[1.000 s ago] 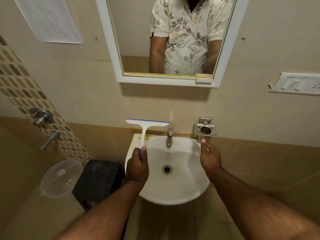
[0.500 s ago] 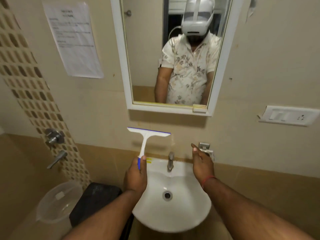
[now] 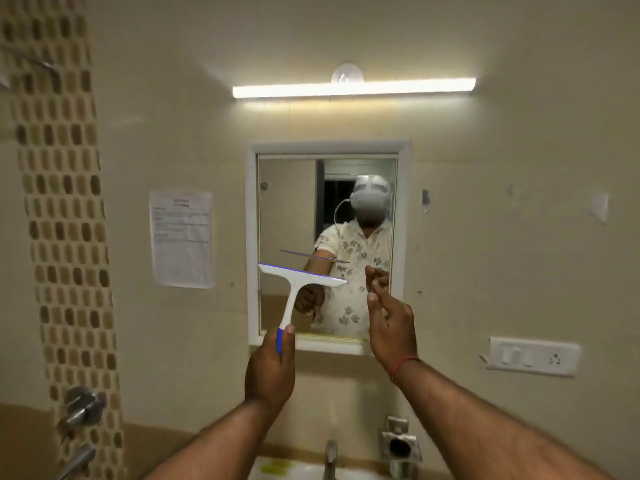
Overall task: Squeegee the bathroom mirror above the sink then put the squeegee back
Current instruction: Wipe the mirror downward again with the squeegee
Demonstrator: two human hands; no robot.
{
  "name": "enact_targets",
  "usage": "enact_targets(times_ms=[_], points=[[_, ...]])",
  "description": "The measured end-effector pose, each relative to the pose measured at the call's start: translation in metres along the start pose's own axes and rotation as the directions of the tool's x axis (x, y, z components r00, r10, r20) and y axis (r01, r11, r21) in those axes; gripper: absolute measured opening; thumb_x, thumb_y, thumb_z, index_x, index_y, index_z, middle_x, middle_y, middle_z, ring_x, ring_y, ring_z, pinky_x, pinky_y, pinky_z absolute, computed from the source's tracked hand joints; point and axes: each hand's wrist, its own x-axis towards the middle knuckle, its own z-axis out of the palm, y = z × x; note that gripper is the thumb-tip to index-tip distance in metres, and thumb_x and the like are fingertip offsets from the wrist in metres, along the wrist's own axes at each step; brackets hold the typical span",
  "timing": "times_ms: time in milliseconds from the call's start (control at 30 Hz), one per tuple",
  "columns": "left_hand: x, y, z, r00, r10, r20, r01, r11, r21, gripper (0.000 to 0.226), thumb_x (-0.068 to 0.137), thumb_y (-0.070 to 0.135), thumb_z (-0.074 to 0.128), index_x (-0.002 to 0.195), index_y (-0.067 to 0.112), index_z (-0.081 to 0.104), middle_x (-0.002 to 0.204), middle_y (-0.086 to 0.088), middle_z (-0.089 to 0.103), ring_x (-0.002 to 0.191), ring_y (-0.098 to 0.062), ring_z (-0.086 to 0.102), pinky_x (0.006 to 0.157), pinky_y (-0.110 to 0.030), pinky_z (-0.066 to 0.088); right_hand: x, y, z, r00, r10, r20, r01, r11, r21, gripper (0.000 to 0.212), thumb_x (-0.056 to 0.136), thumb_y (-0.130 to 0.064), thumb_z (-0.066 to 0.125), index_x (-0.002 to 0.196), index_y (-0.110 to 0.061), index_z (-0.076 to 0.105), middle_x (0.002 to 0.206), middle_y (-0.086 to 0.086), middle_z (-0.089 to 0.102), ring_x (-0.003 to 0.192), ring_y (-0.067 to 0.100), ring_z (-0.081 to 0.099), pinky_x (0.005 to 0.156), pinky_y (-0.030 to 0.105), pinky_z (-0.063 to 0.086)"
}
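Observation:
A white squeegee with a blue blade edge and a blue grip stands upright in my left hand, which is closed around the lower handle. Its blade sits level in front of the lower half of the white-framed mirror, tilted slightly down to the right. Whether the blade touches the glass I cannot tell. My right hand is raised beside it at the mirror's lower right, fingers loosely apart and holding nothing. The mirror reflects a person in a floral shirt and both hands.
A tube light glows above the mirror. A paper notice hangs left of it, a switch plate to the right. The tap, sink rim and a metal holder lie at the bottom edge. Wall valves sit lower left.
Both hands have risen from above the sink to the mirror's lower half, carrying the squeegee up. The camera has tilted upward, so the sink has dropped almost out of view.

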Motion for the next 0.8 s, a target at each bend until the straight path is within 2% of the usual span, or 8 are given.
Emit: enact_targets(times_ms=[67, 133, 233, 333, 533, 700, 800], points=[[0.018, 0.024, 0.003, 0.999, 0.041, -0.004, -0.041, 0.999, -0.019, 0.053, 0.1, 0.074, 0.033, 0.087, 0.027, 0.054, 0.064, 0.002, 0.057, 0.063, -0.026, 0.06, 0.057, -0.037, 0.04, 0.026, -0.026, -0.008, 0.997, -0.08, -0.016, 0.079, 0.996, -0.037, 0.046, 0.11, -0.06, 0.048, 0.151, -0.045, 0.063, 0.145, -0.016, 0.07, 0.14, 0.019, 0.061, 0.117, 0.046, 0.051], [0.035, 0.048, 0.007, 0.997, 0.083, -0.007, -0.083, 0.996, -0.032, 0.051, 0.101, 0.073, 0.034, 0.087, 0.027, 0.053, 0.066, 0.003, 0.056, 0.063, -0.022, 0.059, 0.058, -0.035, 0.038, 0.05, -0.053, -0.016, 0.99, -0.14, -0.027, 0.138, 0.987, -0.081, 0.045, 0.111, -0.058, 0.047, 0.153, -0.046, 0.061, 0.147, -0.02, 0.067, 0.142, 0.018, 0.057, 0.118, 0.042, 0.05], [0.056, 0.082, 0.008, 0.987, 0.158, -0.012, -0.159, 0.985, -0.063, 0.05, 0.102, 0.073, 0.034, 0.092, 0.028, 0.054, 0.065, 0.003, 0.056, 0.06, -0.019, 0.059, 0.054, -0.032, 0.041, 0.077, -0.093, -0.03, 0.976, -0.214, -0.029, 0.205, 0.962, -0.183, 0.05, 0.111, -0.056, 0.047, 0.153, -0.034, 0.063, 0.146, -0.009, 0.069, 0.14, 0.022, 0.052, 0.116, 0.044, 0.046], [0.072, 0.106, 0.007, 0.981, 0.189, -0.044, -0.191, 0.981, -0.044, 0.049, 0.102, 0.071, 0.035, 0.094, 0.026, 0.054, 0.066, 0.005, 0.057, 0.057, -0.014, 0.056, 0.052, -0.029, 0.036, 0.098, -0.124, -0.038, 0.962, -0.273, -0.014, 0.259, 0.928, -0.266, 0.057, 0.107, -0.063, 0.043, 0.153, -0.034, 0.061, 0.145, -0.005, 0.068, 0.135, 0.022, 0.048, 0.112, 0.047, 0.046], [0.085, 0.117, 0.009, 0.975, 0.212, -0.063, -0.217, 0.973, -0.084, 0.057, 0.101, 0.075, 0.031, 0.103, 0.024, 0.058, 0.068, 0.004, 0.057, 0.056, -0.013, 0.052, 0.054, -0.025, 0.04, 0.111, -0.15, -0.04, 0.961, -0.277, -0.017, 0.261, 0.923, -0.283, 0.069, 0.103, -0.071, 0.035, 0.157, -0.033, 0.056, 0.155, -0.004, 0.061, 0.141, 0.02, 0.043, 0.113, 0.047, 0.045], [0.084, 0.107, 0.002, 0.973, 0.205, -0.102, -0.213, 0.974, -0.079, 0.056, 0.101, 0.074, 0.033, 0.097, 0.024, 0.056, 0.066, 0.006, 0.054, 0.056, -0.012, 0.051, 0.055, -0.026, 0.039, 0.1, -0.141, -0.027, 0.97, -0.242, -0.019, 0.231, 0.945, -0.233, 0.072, 0.103, -0.073, 0.036, 0.159, -0.032, 0.054, 0.157, -0.004, 0.06, 0.144, 0.018, 0.042, 0.116, 0.048, 0.044], [0.083, 0.092, -0.007, 0.978, 0.177, -0.114, -0.187, 0.979, -0.084, 0.051, 0.103, 0.073, 0.034, 0.093, 0.027, 0.055, 0.066, 0.006, 0.054, 0.056, -0.014, 0.051, 0.053, -0.03, 0.043, 0.092, -0.139, -0.012, 0.974, -0.227, -0.009, 0.221, 0.958, -0.182, 0.074, 0.102, -0.074, 0.037, 0.159, -0.03, 0.054, 0.158, -0.003, 0.058, 0.148, 0.018, 0.041, 0.12, 0.048, 0.043]])
